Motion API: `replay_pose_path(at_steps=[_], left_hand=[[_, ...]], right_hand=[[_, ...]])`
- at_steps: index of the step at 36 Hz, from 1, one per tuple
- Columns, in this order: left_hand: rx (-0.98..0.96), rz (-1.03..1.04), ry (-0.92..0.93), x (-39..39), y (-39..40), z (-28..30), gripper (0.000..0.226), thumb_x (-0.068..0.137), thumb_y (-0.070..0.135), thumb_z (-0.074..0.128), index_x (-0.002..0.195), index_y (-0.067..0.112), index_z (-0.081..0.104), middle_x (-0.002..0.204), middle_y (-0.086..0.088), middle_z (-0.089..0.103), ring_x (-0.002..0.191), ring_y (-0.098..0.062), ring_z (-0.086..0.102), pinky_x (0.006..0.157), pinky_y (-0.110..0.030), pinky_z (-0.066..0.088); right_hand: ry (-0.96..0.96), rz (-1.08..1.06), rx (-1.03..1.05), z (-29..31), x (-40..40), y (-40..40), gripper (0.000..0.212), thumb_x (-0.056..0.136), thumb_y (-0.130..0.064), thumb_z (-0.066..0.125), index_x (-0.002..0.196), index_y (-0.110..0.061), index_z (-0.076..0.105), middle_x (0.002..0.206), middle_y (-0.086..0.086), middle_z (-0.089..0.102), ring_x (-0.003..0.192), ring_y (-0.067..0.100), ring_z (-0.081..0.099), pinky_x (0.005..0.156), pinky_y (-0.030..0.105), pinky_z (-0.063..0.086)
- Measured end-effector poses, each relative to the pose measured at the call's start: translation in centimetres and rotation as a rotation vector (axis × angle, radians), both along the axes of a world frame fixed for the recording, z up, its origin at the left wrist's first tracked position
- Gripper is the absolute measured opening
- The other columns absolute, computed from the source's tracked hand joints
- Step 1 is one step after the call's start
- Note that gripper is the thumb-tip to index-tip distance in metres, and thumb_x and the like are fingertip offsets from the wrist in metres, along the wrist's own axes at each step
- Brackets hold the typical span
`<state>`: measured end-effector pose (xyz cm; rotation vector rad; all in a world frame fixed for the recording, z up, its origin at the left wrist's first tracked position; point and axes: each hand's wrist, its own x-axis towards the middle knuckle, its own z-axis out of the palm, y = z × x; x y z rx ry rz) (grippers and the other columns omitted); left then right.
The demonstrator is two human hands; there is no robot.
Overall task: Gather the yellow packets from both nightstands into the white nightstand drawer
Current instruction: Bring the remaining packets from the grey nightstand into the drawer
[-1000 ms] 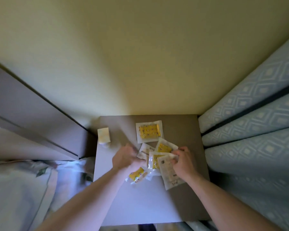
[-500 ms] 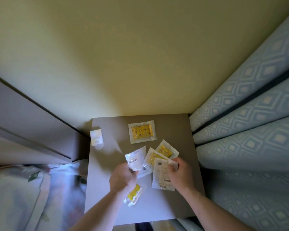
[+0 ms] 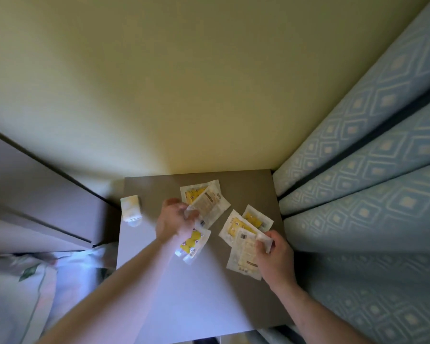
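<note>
Several yellow packets in clear wrappers lie on the nightstand top (image 3: 174, 294). My left hand (image 3: 173, 220) grips one packet (image 3: 209, 207) turned print side up, held over a yellow packet (image 3: 193, 193) at the back. Another yellow packet (image 3: 191, 244) sticks out below that hand, and I cannot tell whether the hand holds it. My right hand (image 3: 274, 259) pinches a pale packet (image 3: 245, 254) near the right edge. Two more yellow packets (image 3: 235, 225) (image 3: 255, 218) lie just behind the right hand. No drawer is in view.
A small white box (image 3: 130, 207) stands at the nightstand's left edge. A blue patterned curtain (image 3: 370, 194) hangs close on the right. A yellow wall rises behind. A headboard (image 3: 35, 199) and floral bedding (image 3: 23, 294) are on the left.
My left hand has moved up and back with a packet, now over the rear packet. The right hand has slid slightly right and nearer, still holding its packet. The view has shifted.
</note>
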<state>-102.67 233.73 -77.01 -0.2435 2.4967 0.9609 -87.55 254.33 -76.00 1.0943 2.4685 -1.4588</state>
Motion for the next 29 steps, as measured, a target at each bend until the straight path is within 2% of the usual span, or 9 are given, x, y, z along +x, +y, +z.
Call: replay_pose_path(at_steps=[3,5,7,11,15,17,19,25,29], left_hand=[[-0.027,0.121,-0.039,-0.4,1.2,-0.4,0.031,0.079,0.054,0.066,0.096,0.029,0.074,0.105,0.002,0.067,0.073,-0.021,0.070,0.068,-0.034,0.061],[-0.002,0.186,-0.083,0.0,1.9,-0.5,0.021,0.085,0.045,0.064,0.089,0.027,0.073,0.076,0.002,0.071,0.063,-0.017,0.069,0.064,-0.029,0.058],[0.038,0.233,-0.096,0.3,2.4,-0.7,0.019,0.090,0.038,0.061,0.086,0.023,0.072,0.066,0.004,0.069,0.061,-0.015,0.066,0.060,-0.026,0.054],[0.071,0.293,-0.074,1.3,2.2,-0.9,0.022,0.088,0.041,0.062,0.088,0.024,0.076,0.063,0.002,0.071,0.057,-0.015,0.069,0.053,-0.024,0.053],[0.092,0.251,-0.001,3.3,1.1,0.1,0.026,0.084,0.049,0.066,0.074,0.026,0.073,0.055,0.008,0.068,0.057,-0.018,0.069,0.059,-0.032,0.060],[0.094,0.214,0.050,5.0,0.4,1.4,0.022,0.085,0.044,0.069,0.073,0.026,0.072,0.058,0.012,0.068,0.061,-0.016,0.068,0.059,-0.030,0.056],[0.075,0.180,0.074,6.9,-0.8,3.1,0.019,0.087,0.042,0.071,0.074,0.028,0.072,0.063,0.014,0.069,0.063,-0.014,0.066,0.059,-0.027,0.052],[-0.126,0.040,0.087,12.4,-5.7,9.2,0.034,0.092,0.045,0.063,0.065,0.026,0.054,0.059,0.016,0.065,0.056,-0.011,0.059,0.047,-0.026,0.043],[-0.179,0.043,0.068,16.9,-9.3,13.3,0.023,0.093,0.048,0.060,0.087,0.028,0.068,0.073,0.010,0.073,0.069,-0.015,0.067,0.060,-0.029,0.052]], right_hand=[[-0.013,-0.050,0.003,-0.5,-0.2,-0.2,0.016,0.095,-0.018,0.063,0.090,-0.033,0.063,0.103,-0.013,0.069,0.096,0.011,0.069,0.072,0.039,0.064],[-0.030,-0.064,-0.008,-0.5,-0.3,-0.5,0.012,0.095,-0.017,0.063,0.095,-0.029,0.065,0.103,-0.010,0.069,0.097,0.014,0.069,0.074,0.042,0.064],[-0.044,-0.074,-0.031,-0.4,-0.4,-0.8,0.011,0.097,-0.016,0.062,0.101,-0.025,0.066,0.104,-0.009,0.068,0.096,0.014,0.068,0.074,0.037,0.064],[-0.043,-0.070,-0.039,0.3,-0.4,-1.5,0.013,0.099,-0.015,0.059,0.108,-0.021,0.066,0.101,-0.010,0.065,0.090,0.010,0.063,0.064,0.021,0.059],[-0.047,-0.041,-0.025,1.2,-0.2,-1.6,0.009,0.099,-0.015,0.060,0.101,-0.020,0.067,0.093,-0.013,0.066,0.081,0.003,0.064,0.061,0.021,0.059],[-0.045,-0.015,0.016,1.9,0.1,-1.7,0.009,0.097,-0.014,0.061,0.098,-0.018,0.069,0.092,-0.008,0.070,0.084,0.009,0.068,0.063,0.027,0.059],[-0.045,0.020,0.063,3.1,0.5,-2.1,0.008,0.095,-0.014,0.061,0.096,-0.017,0.069,0.090,-0.005,0.071,0.083,0.011,0.068,0.058,0.023,0.054],[-0.135,0.139,0.130,8.0,2.8,-4.0,0.011,0.094,-0.021,0.059,0.088,-0.028,0.065,0.082,-0.012,0.068,0.075,0.012,0.065,0.055,0.026,0.051],[-0.115,0.197,0.142,12.3,4.8,-6.2,0.011,0.094,-0.014,0.059,0.091,-0.019,0.068,0.080,-0.006,0.068,0.071,0.016,0.060,0.050,0.008,0.034]])
